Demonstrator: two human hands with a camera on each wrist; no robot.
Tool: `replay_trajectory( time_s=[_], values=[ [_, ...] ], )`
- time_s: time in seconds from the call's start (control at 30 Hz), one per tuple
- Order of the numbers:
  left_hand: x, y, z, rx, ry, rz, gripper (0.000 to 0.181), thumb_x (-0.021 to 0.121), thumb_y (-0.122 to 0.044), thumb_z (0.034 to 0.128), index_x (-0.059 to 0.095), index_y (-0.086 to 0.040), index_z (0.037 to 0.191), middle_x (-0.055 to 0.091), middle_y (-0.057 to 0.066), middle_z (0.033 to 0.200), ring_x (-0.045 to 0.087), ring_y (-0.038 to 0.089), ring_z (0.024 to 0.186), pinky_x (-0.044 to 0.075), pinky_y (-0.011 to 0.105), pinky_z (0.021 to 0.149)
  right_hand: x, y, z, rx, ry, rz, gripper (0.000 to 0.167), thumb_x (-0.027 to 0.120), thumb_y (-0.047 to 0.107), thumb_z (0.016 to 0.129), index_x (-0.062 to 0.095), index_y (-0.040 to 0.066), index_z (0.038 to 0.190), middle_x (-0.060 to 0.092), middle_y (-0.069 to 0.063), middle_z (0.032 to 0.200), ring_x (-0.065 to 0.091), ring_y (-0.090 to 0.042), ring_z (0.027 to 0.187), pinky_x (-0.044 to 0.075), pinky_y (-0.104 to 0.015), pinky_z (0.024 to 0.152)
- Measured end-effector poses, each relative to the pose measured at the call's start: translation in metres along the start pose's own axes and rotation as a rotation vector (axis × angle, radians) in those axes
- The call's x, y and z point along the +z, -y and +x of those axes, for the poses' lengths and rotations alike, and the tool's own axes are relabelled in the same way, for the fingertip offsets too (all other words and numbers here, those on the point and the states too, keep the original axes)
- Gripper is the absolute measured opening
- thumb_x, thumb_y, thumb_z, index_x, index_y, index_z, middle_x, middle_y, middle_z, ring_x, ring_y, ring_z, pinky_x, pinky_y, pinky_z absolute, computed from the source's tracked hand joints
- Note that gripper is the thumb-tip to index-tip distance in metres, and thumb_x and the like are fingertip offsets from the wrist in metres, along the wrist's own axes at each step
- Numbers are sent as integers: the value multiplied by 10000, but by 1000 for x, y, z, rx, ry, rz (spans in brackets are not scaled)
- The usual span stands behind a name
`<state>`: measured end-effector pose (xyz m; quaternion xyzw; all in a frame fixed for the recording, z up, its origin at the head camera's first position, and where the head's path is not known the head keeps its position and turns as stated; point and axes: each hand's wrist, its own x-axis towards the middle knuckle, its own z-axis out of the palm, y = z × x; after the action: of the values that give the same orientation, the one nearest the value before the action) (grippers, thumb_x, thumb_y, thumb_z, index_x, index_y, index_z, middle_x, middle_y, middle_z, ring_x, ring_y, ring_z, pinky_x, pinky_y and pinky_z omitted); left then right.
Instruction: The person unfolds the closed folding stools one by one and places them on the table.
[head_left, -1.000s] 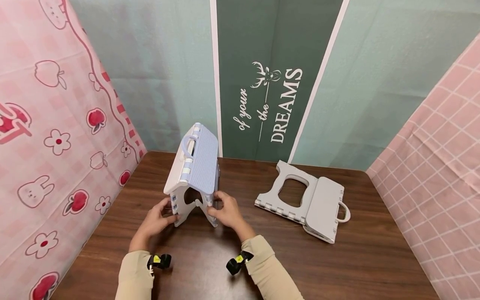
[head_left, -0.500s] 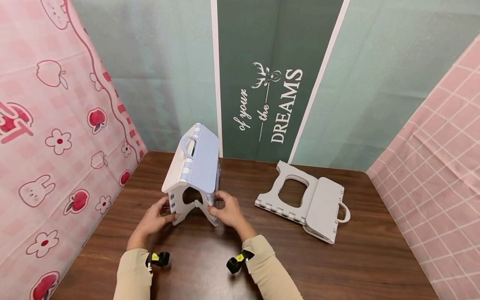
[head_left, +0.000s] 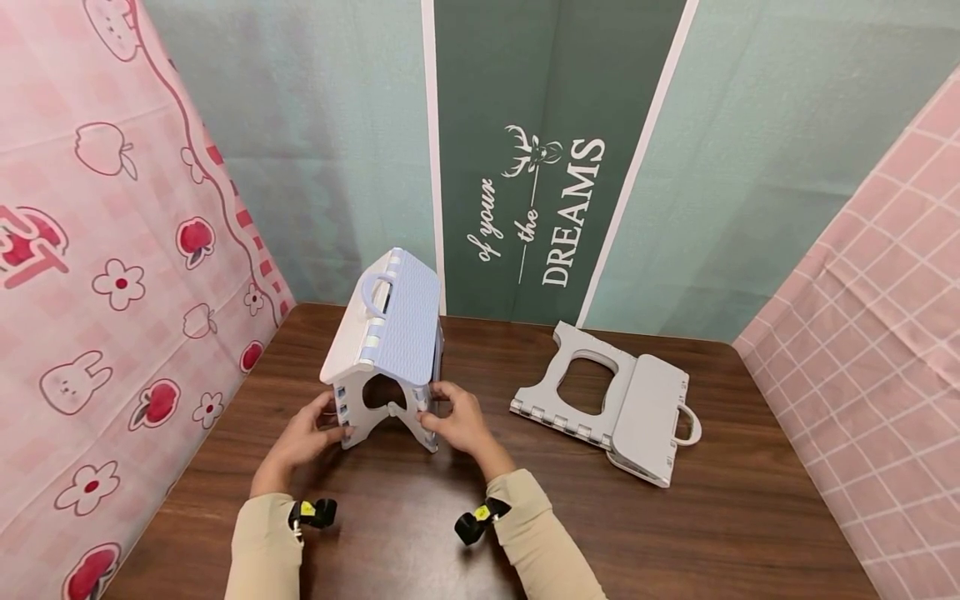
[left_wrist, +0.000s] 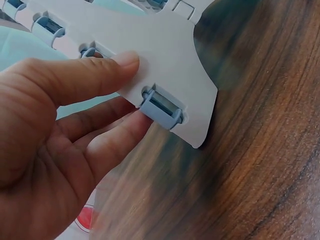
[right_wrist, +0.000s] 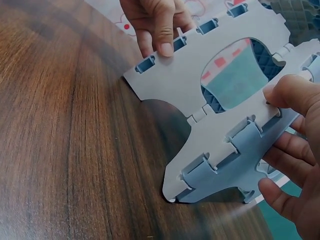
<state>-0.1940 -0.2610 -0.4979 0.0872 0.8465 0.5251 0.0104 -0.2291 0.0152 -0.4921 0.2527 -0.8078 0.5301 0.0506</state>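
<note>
A white and light-blue folding step stool stands partly unfolded on the left of the table, its two top panels sloping like a roof under a blue loop handle. With thumb and fingers my left hand grips the hinged left edge of its near leg panel. At the opposite edge, my right hand pinches the hinged corner between thumb and fingers, as the right wrist view shows. The near leg panel bends at its middle hinge. The stool's far side is hidden in the head view.
A grey folding stool lies folded flat on the right of the brown wooden table. Behind stands a green curtain with lettering; pink patterned cloths hang at the sides. Black wrist cameras sit on both sleeves.
My left hand has moved slightly left, drawing the stool's left edge outward. The leg panel has spread wider and the top panels slope less steeply. My right hand has barely moved.
</note>
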Motion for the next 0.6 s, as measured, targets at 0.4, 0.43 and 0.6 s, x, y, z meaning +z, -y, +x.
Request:
replay_trajectory(
  time_s=[0.4, 0.43, 0.6],
  values=[
    [-3, 2, 2, 3, 16, -7, 496, 699, 20, 782, 474, 39, 1223, 578, 216, 1064, 575, 364, 975, 470, 352, 795, -2, 0, 0, 1, 5, 14, 379, 724, 113, 720, 616, -31, 1053, 635, -133, 984, 591, -342, 920, 477, -499, 750],
    [-4, 2, 2, 4, 18, -8, 497, 699, 18, 784, 472, 41, 1225, 577, 218, 1066, 575, 364, 976, 470, 348, 794, -3, 1, 0, 2, 5, 10, 379, 725, 118, 722, 616, -28, 1054, 634, -132, 987, 590, -338, 922, 477, -499, 748],
    [-6, 0, 2, -8, 32, -20, 505, 696, 3, 795, 460, 41, 1240, 567, 220, 1083, 567, 366, 989, 472, 343, 787, -3, 0, -1, 5, 6, -11, 380, 732, 130, 723, 619, -15, 1056, 637, -119, 990, 592, -311, 919, 476, -496, 725]
  ],
)
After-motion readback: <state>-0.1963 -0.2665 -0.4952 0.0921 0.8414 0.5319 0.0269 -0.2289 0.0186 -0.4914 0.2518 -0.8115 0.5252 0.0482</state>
